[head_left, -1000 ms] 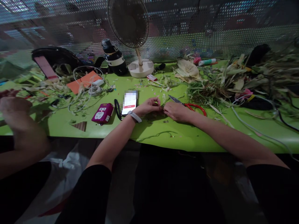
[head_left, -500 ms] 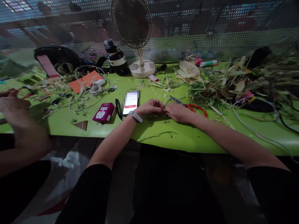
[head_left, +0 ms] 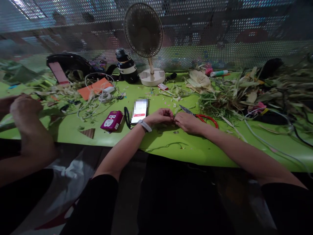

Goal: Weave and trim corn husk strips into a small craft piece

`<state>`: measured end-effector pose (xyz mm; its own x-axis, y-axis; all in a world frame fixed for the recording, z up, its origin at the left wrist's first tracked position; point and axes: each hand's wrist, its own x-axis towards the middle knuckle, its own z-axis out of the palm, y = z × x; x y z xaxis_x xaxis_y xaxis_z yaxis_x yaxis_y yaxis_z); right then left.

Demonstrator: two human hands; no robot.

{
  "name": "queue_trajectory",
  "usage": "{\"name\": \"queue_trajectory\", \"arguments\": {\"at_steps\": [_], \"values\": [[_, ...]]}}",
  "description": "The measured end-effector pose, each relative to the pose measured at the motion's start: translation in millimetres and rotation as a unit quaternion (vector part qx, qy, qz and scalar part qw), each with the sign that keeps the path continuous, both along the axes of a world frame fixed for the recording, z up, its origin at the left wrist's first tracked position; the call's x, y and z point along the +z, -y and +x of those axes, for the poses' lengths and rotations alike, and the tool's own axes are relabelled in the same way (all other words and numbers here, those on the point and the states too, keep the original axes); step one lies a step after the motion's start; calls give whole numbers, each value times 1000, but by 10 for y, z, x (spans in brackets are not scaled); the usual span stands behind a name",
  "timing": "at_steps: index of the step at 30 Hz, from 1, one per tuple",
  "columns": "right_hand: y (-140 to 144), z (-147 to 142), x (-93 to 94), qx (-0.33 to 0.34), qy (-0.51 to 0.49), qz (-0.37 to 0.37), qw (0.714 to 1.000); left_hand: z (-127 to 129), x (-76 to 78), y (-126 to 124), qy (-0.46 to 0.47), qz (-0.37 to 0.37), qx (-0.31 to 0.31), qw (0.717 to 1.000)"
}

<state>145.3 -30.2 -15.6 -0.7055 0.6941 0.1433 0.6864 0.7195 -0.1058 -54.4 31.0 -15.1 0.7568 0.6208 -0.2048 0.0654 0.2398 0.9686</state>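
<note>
The left hand (head_left: 160, 116) and the right hand (head_left: 187, 122) rest on the green table (head_left: 171, 147), fingertips meeting in the middle; both are curled nearly closed and pinch something tiny between them, too small to make out, so which way it points cannot be told; a white band (head_left: 144, 125) sits on the left wrist; just behind the right hand lie scissors (head_left: 199, 115) with red handles, flat on the table, blades pointing left and away, handles to the right; a phone (head_left: 140, 111) lies just beside the left hand, long way front to back; a pink box (head_left: 112, 120) sits left of it; a fan (head_left: 146, 42) stands at the back; dry husks (head_left: 234, 94) pile up on the right; another person's hand (head_left: 24, 109) is far left.
</note>
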Motion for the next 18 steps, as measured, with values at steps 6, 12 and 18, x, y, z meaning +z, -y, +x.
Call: {"name": "queue_trajectory", "arguments": {"at_steps": [6, 12, 18], "values": [[16, -12, 34, -9, 0, -18, 1000, 9, 24, 6, 3, -5, -15, 1000], [17, 9, 41, 9, -14, -14, 1000, 4, -11, -9, 17, 9, -12, 1000], [18, 31, 33, 13, -32, -17, 999, 2, -25, -11, 6, 18, -6, 1000]]}}
